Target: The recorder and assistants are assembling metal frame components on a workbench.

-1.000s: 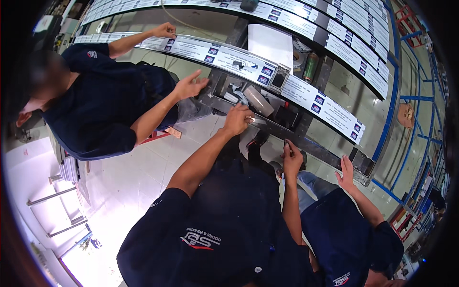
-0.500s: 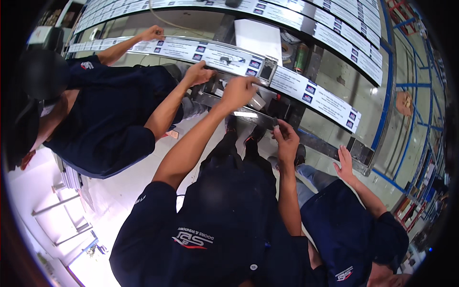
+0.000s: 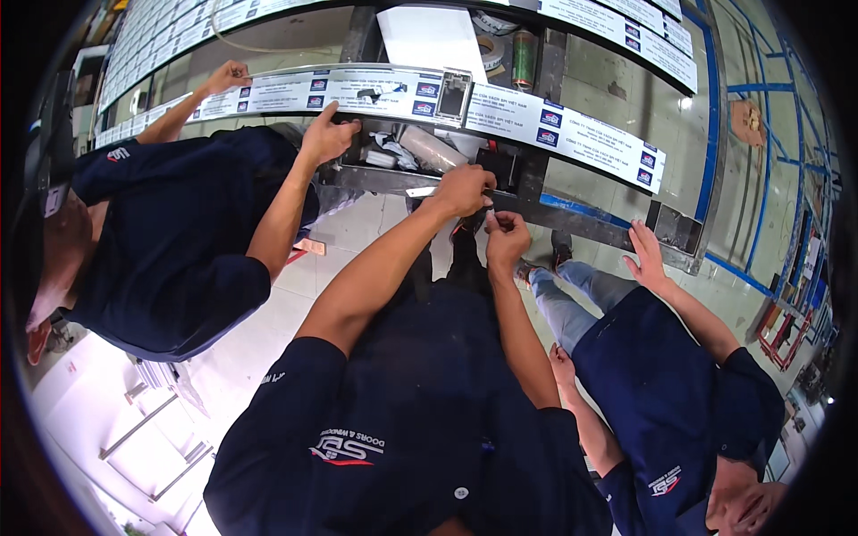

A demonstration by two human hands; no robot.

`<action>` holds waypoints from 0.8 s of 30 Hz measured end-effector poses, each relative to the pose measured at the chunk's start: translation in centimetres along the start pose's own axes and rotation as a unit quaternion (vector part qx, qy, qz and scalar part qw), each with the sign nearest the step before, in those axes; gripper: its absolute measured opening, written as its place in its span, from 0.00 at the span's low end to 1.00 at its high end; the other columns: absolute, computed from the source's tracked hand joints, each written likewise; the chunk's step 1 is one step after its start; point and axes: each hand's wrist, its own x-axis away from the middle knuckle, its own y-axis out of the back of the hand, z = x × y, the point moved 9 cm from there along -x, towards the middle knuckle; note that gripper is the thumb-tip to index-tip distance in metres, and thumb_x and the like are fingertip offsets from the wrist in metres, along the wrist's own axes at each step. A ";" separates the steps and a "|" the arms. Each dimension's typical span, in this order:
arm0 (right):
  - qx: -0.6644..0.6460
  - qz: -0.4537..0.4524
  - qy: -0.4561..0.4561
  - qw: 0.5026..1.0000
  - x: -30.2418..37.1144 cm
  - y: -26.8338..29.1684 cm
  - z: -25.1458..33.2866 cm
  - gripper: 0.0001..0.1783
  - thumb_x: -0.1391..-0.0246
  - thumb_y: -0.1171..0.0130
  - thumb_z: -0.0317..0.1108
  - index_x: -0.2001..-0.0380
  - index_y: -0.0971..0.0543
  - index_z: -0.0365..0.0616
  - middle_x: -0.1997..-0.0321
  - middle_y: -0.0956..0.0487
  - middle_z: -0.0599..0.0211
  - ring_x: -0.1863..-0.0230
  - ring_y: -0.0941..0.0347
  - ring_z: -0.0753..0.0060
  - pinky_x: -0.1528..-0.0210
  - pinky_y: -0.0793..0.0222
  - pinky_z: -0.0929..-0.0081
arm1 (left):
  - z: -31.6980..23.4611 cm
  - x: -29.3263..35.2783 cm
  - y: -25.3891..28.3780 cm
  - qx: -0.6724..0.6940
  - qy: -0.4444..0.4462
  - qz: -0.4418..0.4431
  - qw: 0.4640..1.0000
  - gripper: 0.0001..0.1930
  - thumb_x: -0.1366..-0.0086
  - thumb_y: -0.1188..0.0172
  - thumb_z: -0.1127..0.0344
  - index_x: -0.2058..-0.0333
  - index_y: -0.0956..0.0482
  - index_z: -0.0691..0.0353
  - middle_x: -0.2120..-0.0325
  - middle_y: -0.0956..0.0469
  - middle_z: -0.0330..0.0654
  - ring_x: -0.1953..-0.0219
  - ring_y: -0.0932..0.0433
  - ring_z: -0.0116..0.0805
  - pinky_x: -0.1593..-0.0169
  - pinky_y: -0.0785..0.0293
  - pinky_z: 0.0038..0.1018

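Observation:
My left hand [image 3: 466, 189] is above the bench's near edge, its fingers curled together; what they hold, if anything, is hidden. Just below and to its right, my right hand [image 3: 508, 239] pinches a small pale piece [image 3: 490, 210] between thumb and fingertips. The two hands almost meet. Beyond them lies a long bar covered in printed white film [image 3: 514, 112], running across the bench. A silver rectangular metal fitting with a dark opening [image 3: 454, 96] sits on this bar. To its left rests a small black, blue and white item [image 3: 380, 92].
A tray below the bar holds a cylindrical roll [image 3: 431, 148], crumpled plastic [image 3: 393, 150] and a black box [image 3: 499, 168]. Behind are a white sheet [image 3: 429, 45], tape roll [image 3: 490, 52] and green can [image 3: 524, 61]. Co-workers' hands touch the bar [image 3: 329, 136] and bench corner [image 3: 645, 255].
My left hand has left the metal fitting and come down toward me. My right hand has moved left to meet it. The right co-worker's second hand has come into sight.

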 end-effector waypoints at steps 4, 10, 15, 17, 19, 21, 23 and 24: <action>-0.075 -0.009 -0.106 0.991 0.4 -0.9 -2.5 0.12 0.41 0.23 0.26 0.67 0.19 0.34 0.72 0.16 0.63 0.73 0.18 0.73 0.71 0.22 0.73 | 0.1 -0.9 -0.6 -0.034 0.010 0.036 0.999 0.18 0.43 0.19 0.58 0.54 0.10 0.55 0.60 0.15 0.43 0.49 0.17 0.49 0.46 0.21 0.44; -0.130 -0.005 -0.244 0.961 1.5 -1.6 -2.5 0.13 0.37 0.25 0.28 0.62 0.19 0.30 0.69 0.14 0.57 0.72 0.15 0.68 0.72 0.19 0.72 | 0.5 -2.1 -1.4 -0.038 0.027 0.115 0.992 0.21 0.42 0.19 0.56 0.52 0.11 0.56 0.50 0.14 0.48 0.44 0.16 0.52 0.42 0.20 0.45; -0.107 0.019 -0.281 0.953 1.7 -2.5 -3.1 0.13 0.37 0.27 0.31 0.63 0.14 0.27 0.72 0.13 0.59 0.76 0.17 0.71 0.75 0.22 0.73 | -1.1 -2.4 -1.5 -0.069 0.014 0.113 0.991 0.20 0.42 0.20 0.59 0.54 0.13 0.60 0.53 0.14 0.50 0.46 0.15 0.53 0.43 0.19 0.46; -0.111 0.013 -0.298 0.948 1.7 -2.4 -2.2 0.11 0.36 0.30 0.29 0.63 0.13 0.28 0.71 0.13 0.59 0.76 0.18 0.71 0.75 0.24 0.71 | -1.3 -2.6 -2.0 -0.072 0.007 0.111 0.991 0.19 0.42 0.20 0.60 0.56 0.15 0.61 0.54 0.15 0.50 0.46 0.16 0.54 0.45 0.20 0.46; -0.114 0.003 -0.316 0.942 1.8 -2.3 -2.2 0.09 0.35 0.33 0.27 0.63 0.12 0.28 0.71 0.14 0.59 0.76 0.20 0.70 0.75 0.25 0.68 | -1.7 -2.9 -1.9 -0.074 -0.002 0.113 0.991 0.18 0.41 0.21 0.62 0.58 0.17 0.63 0.55 0.16 0.50 0.47 0.17 0.55 0.46 0.21 0.47; -0.103 -0.003 -0.318 0.942 1.7 -2.2 -2.9 0.09 0.36 0.34 0.25 0.63 0.12 0.28 0.72 0.14 0.59 0.76 0.19 0.70 0.75 0.25 0.69 | -2.2 -3.2 -2.1 -0.072 -0.007 0.174 0.982 0.18 0.41 0.21 0.61 0.56 0.16 0.62 0.51 0.15 0.52 0.46 0.16 0.55 0.43 0.20 0.47; -0.110 0.002 -0.323 0.940 1.7 -2.3 -2.8 0.09 0.36 0.33 0.26 0.63 0.12 0.28 0.73 0.14 0.60 0.76 0.19 0.69 0.75 0.26 0.69 | -1.9 -3.3 -2.1 -0.073 -0.023 0.172 0.982 0.19 0.41 0.21 0.61 0.56 0.16 0.63 0.52 0.15 0.52 0.46 0.16 0.56 0.42 0.20 0.47; -0.118 0.006 -0.330 0.937 1.8 -2.4 -2.8 0.09 0.36 0.32 0.26 0.64 0.12 0.28 0.73 0.14 0.60 0.76 0.19 0.69 0.75 0.26 0.70 | -1.9 -3.2 -2.2 -0.074 -0.041 0.171 0.982 0.19 0.41 0.21 0.61 0.56 0.16 0.63 0.53 0.15 0.52 0.46 0.16 0.56 0.42 0.20 0.46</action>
